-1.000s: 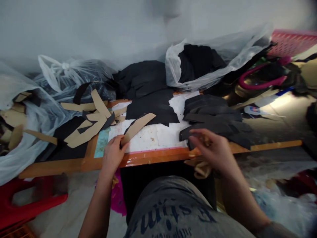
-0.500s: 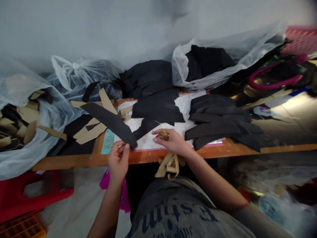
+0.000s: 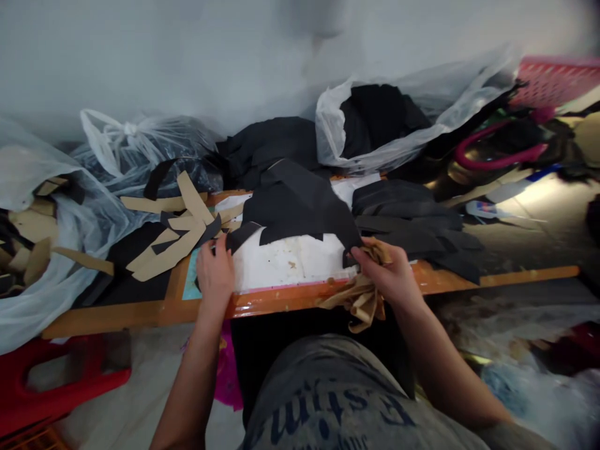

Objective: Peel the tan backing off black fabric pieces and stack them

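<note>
My right hand [image 3: 391, 269] is closed on a bunch of crumpled tan strips [image 3: 363, 300] that hang over the table's front edge. Between its thumb and fingers is also the near end of a long black strip [image 3: 323, 194], which slants up and left across a stack of black pieces [image 3: 285, 215]. My left hand [image 3: 215, 269] is at the table's front left, fingers curled at the end of a smaller black piece [image 3: 244, 234]; its grip is partly hidden. White paper [image 3: 290, 262] lies between my hands. Loose tan pieces [image 3: 175, 247] lie beyond my left hand.
Black pieces [image 3: 412, 215] are piled on the right. Clear plastic bags stand along the wall, one knotted bag [image 3: 164, 147] and one open bag [image 3: 332, 128] with black material. Another bag [image 3: 89, 231] at left holds tan scraps. A red stool [image 3: 70, 381] stands below left.
The long black strip has gone from my left hand to my right and now lies over the stack. My right hand has moved right with the tan strips; my left shifted slightly left.
</note>
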Action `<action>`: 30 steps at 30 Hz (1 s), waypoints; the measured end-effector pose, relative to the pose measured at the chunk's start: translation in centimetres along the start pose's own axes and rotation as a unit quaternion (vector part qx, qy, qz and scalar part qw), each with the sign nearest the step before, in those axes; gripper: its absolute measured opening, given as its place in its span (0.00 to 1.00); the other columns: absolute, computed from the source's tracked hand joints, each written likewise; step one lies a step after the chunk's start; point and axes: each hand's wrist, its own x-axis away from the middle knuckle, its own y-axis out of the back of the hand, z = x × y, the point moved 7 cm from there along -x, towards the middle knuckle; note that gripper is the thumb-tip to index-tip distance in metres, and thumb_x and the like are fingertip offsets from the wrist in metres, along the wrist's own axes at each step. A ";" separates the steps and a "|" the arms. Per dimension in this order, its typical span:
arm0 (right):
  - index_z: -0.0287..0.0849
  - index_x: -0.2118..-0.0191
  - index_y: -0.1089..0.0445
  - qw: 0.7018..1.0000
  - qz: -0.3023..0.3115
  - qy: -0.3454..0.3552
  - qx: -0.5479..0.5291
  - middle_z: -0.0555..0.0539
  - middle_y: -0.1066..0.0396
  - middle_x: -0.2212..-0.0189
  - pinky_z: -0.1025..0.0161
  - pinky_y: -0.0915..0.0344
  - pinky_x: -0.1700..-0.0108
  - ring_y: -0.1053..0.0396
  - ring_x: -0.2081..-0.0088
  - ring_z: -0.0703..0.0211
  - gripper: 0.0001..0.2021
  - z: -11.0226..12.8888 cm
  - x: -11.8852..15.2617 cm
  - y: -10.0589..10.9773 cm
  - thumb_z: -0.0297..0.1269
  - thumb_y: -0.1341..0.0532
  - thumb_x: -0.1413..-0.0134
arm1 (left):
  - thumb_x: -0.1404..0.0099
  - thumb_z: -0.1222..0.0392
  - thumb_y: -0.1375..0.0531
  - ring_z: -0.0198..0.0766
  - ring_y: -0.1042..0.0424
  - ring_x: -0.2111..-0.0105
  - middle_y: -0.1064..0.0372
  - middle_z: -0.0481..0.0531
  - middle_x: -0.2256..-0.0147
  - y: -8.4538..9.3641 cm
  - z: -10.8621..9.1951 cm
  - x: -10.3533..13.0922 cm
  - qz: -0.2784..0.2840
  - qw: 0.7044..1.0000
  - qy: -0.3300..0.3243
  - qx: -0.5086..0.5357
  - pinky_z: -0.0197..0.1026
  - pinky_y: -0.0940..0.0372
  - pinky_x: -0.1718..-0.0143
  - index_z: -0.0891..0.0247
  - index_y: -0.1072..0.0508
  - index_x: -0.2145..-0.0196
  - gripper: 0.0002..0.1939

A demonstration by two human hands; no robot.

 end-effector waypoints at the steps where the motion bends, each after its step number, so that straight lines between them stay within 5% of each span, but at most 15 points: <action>1: 0.41 0.65 0.25 1.000 -0.020 -0.002 0.002 0.54 0.33 0.79 0.66 0.47 0.76 0.45 0.79 0.67 0.13 -0.1 0.1 0.9 0.46 0.30 0.48 | 0.28 0.59 0.47 0.63 0.37 0.39 0.39 0.74 0.41 0.4 0.2 -0.5 -0.027 1.000 0.000 -0.012 0.65 0.39 0.40 0.69 0.32 0.38 0.24; 4: 0.41 0.68 0.26 0.998 -0.054 -0.019 -0.013 0.52 0.28 0.78 0.67 0.48 0.78 0.45 0.81 0.68 0.14 -0.4 0.6 2.1 0.45 0.27 0.51 | 0.28 0.56 0.46 0.61 0.41 0.36 0.42 0.72 0.37 0.2 -2.8 -1.7 -0.042 0.996 -0.077 0.030 0.62 0.42 0.36 0.68 0.33 0.38 0.24; 7: 0.42 0.69 0.27 0.997 -0.054 -0.036 -0.037 0.51 0.27 0.78 0.67 0.48 0.79 0.44 0.81 0.68 0.15 -0.6 0.7 2.0 0.45 0.25 0.53 | 0.29 0.56 0.43 0.56 0.33 0.42 0.32 0.69 0.45 -2.1 -7.8 -2.4 0.050 0.984 -0.141 0.100 0.60 0.38 0.39 0.68 0.33 0.38 0.25; 10: 0.42 0.67 0.26 0.997 -0.049 -0.045 -0.043 0.50 0.25 0.76 0.68 0.47 0.80 0.43 0.81 0.68 0.14 -0.8 0.9 2.6 0.45 0.25 0.51 | 0.30 0.59 0.45 0.53 0.31 0.44 0.29 0.66 0.47 -3.3 -10.2 -2.0 0.122 0.963 -0.152 0.185 0.58 0.37 0.40 0.66 0.31 0.39 0.23; 12: 0.43 0.65 0.25 0.997 -0.042 -0.059 -0.041 0.50 0.24 0.75 0.68 0.46 0.79 0.42 0.81 0.67 0.13 -1.1 1.3 3.6 0.45 0.26 0.50 | 0.28 0.57 0.46 0.49 0.28 0.46 0.28 0.62 0.46 -3.0 -9.2 -1.0 0.164 0.939 -0.132 0.271 0.53 0.33 0.43 0.63 0.29 0.40 0.21; 16: 0.44 0.66 0.25 0.994 0.016 -0.099 -0.047 0.51 0.26 0.76 0.67 0.42 0.78 0.37 0.79 0.65 0.13 -2.2 2.6 5.0 0.45 0.26 0.50 | 0.28 0.48 0.46 0.43 0.23 0.60 0.24 0.58 0.51 -1.8 -3.7 2.6 0.295 0.905 -0.039 0.306 0.47 0.27 0.57 0.60 0.27 0.41 0.24; 18: 0.44 0.67 0.25 0.990 0.066 -0.113 -0.052 0.51 0.28 0.78 0.67 0.41 0.76 0.36 0.78 0.64 0.12 -2.5 3.2 4.4 0.45 0.26 0.50 | 0.30 0.50 0.42 0.45 0.24 0.59 0.24 0.58 0.54 0.6 -2.4 3.9 0.247 0.940 -0.063 0.226 0.49 0.27 0.56 0.59 0.24 0.44 0.21; 20: 0.43 0.69 0.25 0.984 0.122 -0.115 -0.057 0.51 0.29 0.78 0.67 0.41 0.75 0.35 0.77 0.64 0.12 -2.3 3.5 2.8 0.44 0.27 0.48 | 0.34 0.54 0.37 0.48 0.26 0.56 0.27 0.61 0.54 4.8 -2.8 4.6 0.058 0.988 -0.072 0.121 0.52 0.28 0.53 0.60 0.22 0.46 0.20; 22: 0.42 0.71 0.26 0.976 0.174 -0.110 -0.066 0.51 0.30 0.78 0.67 0.40 0.73 0.35 0.76 0.64 0.12 -1.7 3.6 0.5 0.43 0.27 0.48 | 0.35 0.61 0.34 0.47 0.27 0.53 0.30 0.62 0.51 8.3 -5.9 5.7 -0.088 0.984 -0.117 0.103 0.49 0.28 0.52 0.60 0.24 0.43 0.23; 23: 0.41 0.71 0.27 0.972 0.198 -0.108 -0.071 0.52 0.31 0.78 0.67 0.40 0.73 0.36 0.75 0.65 0.12 -1.3 3.6 -0.7 0.42 0.27 0.48 | 0.35 0.65 0.35 0.43 0.27 0.53 0.30 0.61 0.50 8.9 -8.4 6.2 -0.084 0.970 -0.179 0.142 0.45 0.28 0.53 0.58 0.26 0.41 0.25; 26: 0.41 0.72 0.28 0.955 0.255 -0.105 -0.107 0.54 0.33 0.78 0.68 0.42 0.72 0.38 0.75 0.67 0.13 -0.4 3.7 -3.8 0.40 0.26 0.50 | 0.32 0.72 0.40 0.36 0.26 0.54 0.32 0.60 0.44 8.1 -14.7 6.7 0.042 0.898 -0.326 0.292 0.39 0.27 0.53 0.56 0.32 0.36 0.28; 30: 0.40 0.70 0.29 0.931 0.282 -0.126 -0.195 0.53 0.33 0.76 0.68 0.42 0.71 0.39 0.75 0.67 0.15 0.3 4.3 -6.2 0.43 0.26 0.50 | 0.30 0.71 0.42 0.36 0.26 0.50 0.28 0.57 0.48 6.1 -17.3 6.1 0.122 0.826 -0.349 0.427 0.39 0.26 0.51 0.56 0.29 0.39 0.24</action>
